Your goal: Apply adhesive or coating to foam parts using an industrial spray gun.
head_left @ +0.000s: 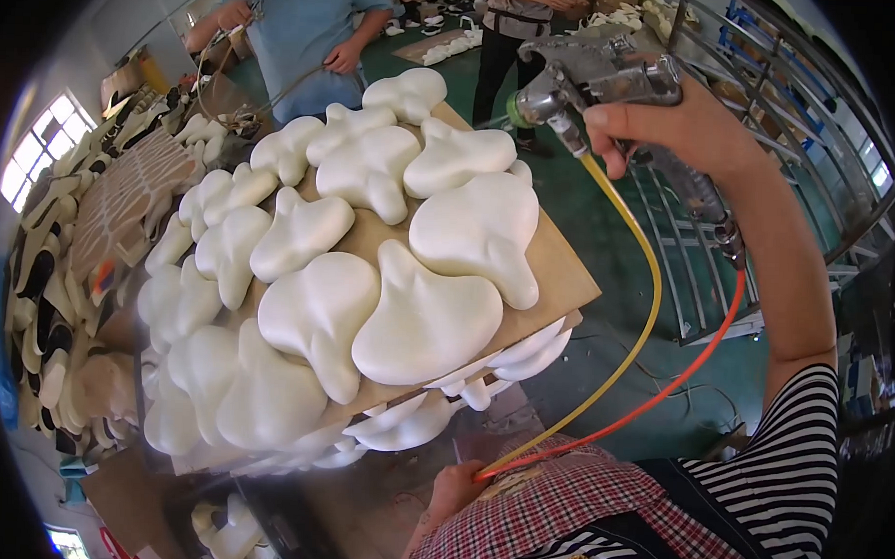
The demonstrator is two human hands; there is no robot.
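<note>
My right hand (684, 130), raised at the upper right, is wrapped around the handle of a metal spray gun (558, 91). The gun's nozzle points left, across white saddle-shaped foam pads (426, 328). A yellow hose (655, 272) and a red hose (696, 347) hang from the gun and curve down toward my waist. There my left hand (455, 489) is closed around both of them. Several pads lie close together on a brown board (563, 269), with more pads beneath it. The board hides part of the lower layer.
A person in a blue shirt (308, 38) stands beyond the board, holding a thin hose; another person (515, 26) stands farther back. Metal racks (695, 239) line the right side. Black and white saddle-like pieces (56, 335) are heaped on the left. The floor (610, 413) is green.
</note>
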